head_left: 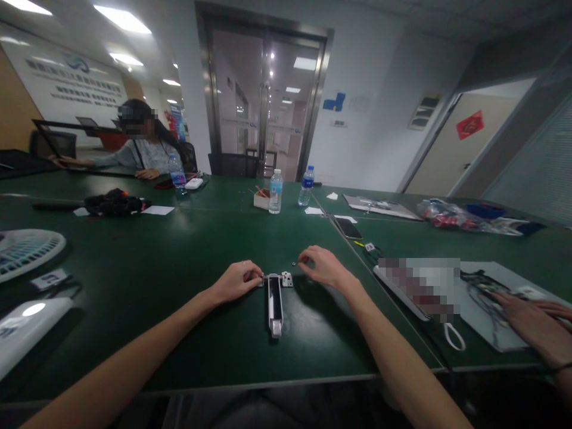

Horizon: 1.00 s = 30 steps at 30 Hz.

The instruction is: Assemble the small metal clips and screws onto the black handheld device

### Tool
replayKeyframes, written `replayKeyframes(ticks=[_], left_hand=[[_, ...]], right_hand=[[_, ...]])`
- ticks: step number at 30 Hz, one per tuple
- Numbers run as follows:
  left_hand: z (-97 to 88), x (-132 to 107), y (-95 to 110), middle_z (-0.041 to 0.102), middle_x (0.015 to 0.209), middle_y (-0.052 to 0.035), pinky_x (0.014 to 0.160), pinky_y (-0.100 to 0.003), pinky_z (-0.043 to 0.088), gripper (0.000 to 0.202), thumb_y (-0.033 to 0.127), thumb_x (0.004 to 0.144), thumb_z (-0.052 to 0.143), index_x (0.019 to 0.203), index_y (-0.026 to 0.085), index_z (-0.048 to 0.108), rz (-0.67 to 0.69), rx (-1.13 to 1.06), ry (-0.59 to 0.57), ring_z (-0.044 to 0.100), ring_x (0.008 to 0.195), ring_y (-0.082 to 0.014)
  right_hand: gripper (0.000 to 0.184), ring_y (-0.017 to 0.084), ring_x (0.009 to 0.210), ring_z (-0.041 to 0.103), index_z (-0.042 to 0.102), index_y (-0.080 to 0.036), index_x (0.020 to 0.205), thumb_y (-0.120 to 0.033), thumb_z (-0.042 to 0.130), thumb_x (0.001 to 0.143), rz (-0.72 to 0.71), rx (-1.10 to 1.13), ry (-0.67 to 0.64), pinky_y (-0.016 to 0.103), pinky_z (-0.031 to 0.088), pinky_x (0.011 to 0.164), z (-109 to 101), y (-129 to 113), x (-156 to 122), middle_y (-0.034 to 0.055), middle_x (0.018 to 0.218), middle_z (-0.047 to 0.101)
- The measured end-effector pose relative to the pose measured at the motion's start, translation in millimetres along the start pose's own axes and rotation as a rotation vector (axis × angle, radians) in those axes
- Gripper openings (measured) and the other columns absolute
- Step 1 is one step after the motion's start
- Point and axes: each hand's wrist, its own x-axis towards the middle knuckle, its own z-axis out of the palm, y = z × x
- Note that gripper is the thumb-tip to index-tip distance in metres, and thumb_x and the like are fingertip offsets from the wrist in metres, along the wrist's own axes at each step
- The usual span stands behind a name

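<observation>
A long, narrow device with a dark face, a pale frame and a whitish tip lies in front of me on the green table. Across its far end sits a silvery metal bracket with holes. My left hand pinches the left end of that bracket between thumb and fingers. On the other side, my right hand hovers with fingers bent and slightly apart, nothing visible in them. A tiny ring-like part is just left of its fingertips; whether they touch it I cannot tell.
Two water bottles and a small box stand farther back. A phone lies right of centre. Another person's hands work over cables at right. A white fan is at left; a person sits across.
</observation>
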Motion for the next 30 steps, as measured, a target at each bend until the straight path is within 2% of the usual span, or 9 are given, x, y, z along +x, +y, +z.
replayKeyframes(ticks=[2,5,8,11,15,20,25,30], left_hand=[[-0.2,0,0,0.058,0.079,-0.0016,0.06,-0.025,0.039,0.021,0.03,0.082,0.054,0.093,0.015,0.064,0.0,0.005,-0.007,0.049,0.065,-0.0127],[-0.4,0,2,0.057,0.078,-0.0019,0.061,-0.025,0.039,0.021,0.03,0.083,0.053,0.092,0.015,0.064,0.003,0.022,-0.007,0.049,0.065,-0.0129],[-0.3,0,3,0.057,0.079,-0.0027,0.061,-0.025,0.04,0.022,0.031,0.084,0.051,0.092,0.014,0.064,0.009,0.035,-0.009,0.05,0.067,-0.0136],[-0.1,0,3,0.057,0.079,-0.003,0.061,-0.025,0.04,0.022,0.031,0.084,0.051,0.091,0.014,0.064,0.011,0.049,-0.004,0.05,0.067,-0.0137],[0.1,0,3,0.057,0.079,-0.003,0.061,-0.025,0.04,0.022,0.031,0.084,0.051,0.091,0.015,0.063,0.019,0.072,0.0,0.05,0.068,-0.0141],[0.9,-1,2,0.057,0.079,-0.0032,0.062,-0.025,0.04,0.022,0.031,0.084,0.05,0.091,0.015,0.063,0.029,0.086,0.01,0.05,0.069,-0.0146],[2.2,-1,-1,0.057,0.079,-0.003,0.061,-0.025,0.039,0.023,0.032,0.085,0.049,0.091,0.015,0.063,0.022,0.087,0.015,0.05,0.068,-0.0142],[2.2,-1,-1,0.057,0.08,-0.0029,0.061,-0.025,0.039,0.023,0.032,0.085,0.049,0.092,0.015,0.063,0.029,0.084,0.012,0.05,0.068,-0.0142]], right_hand=[[0.017,0.019,0.088,0.056,0.065,-0.018,0.095,-0.027,0.057,0.083,0.072,-0.068,-0.008,0.028,0.04,0.077,-2,10,-2,0.0074,0.09,0.063],[0.025,0.019,0.089,0.057,0.063,-0.019,0.104,-0.032,0.057,0.083,0.128,-0.098,-0.079,0.028,0.041,0.076,5,22,-4,0.008,0.094,0.062],[0.024,0.017,0.086,0.057,0.064,-0.021,0.105,-0.031,0.055,0.085,0.114,-0.067,-0.142,0.026,0.042,0.075,16,27,-2,0.0076,0.096,0.061],[0.02,0.015,0.083,0.058,0.066,-0.02,0.1,-0.028,0.054,0.086,0.092,-0.026,-0.133,0.025,0.042,0.075,22,27,2,0.0074,0.094,0.061],[0.015,0.014,0.077,0.059,0.067,-0.017,0.091,-0.022,0.057,0.082,0.06,0.05,-0.093,0.024,0.042,0.072,21,20,3,0.0057,0.086,0.065],[0.015,0.011,0.067,0.058,0.067,-0.016,0.087,-0.014,0.058,0.074,0.033,0.244,-0.026,0.021,0.043,0.065,21,-3,3,0.0016,0.077,0.066],[0.013,0.009,0.062,0.055,0.067,-0.015,0.081,-0.012,0.06,0.071,-0.01,0.325,-0.053,0.019,0.041,0.059,24,-21,4,-0.0001,0.072,0.064],[0.01,0.009,0.06,0.055,0.067,-0.015,0.08,-0.017,0.063,0.072,-0.008,0.369,-0.07,0.019,0.041,0.059,27,-20,4,-0.0001,0.07,0.064]])
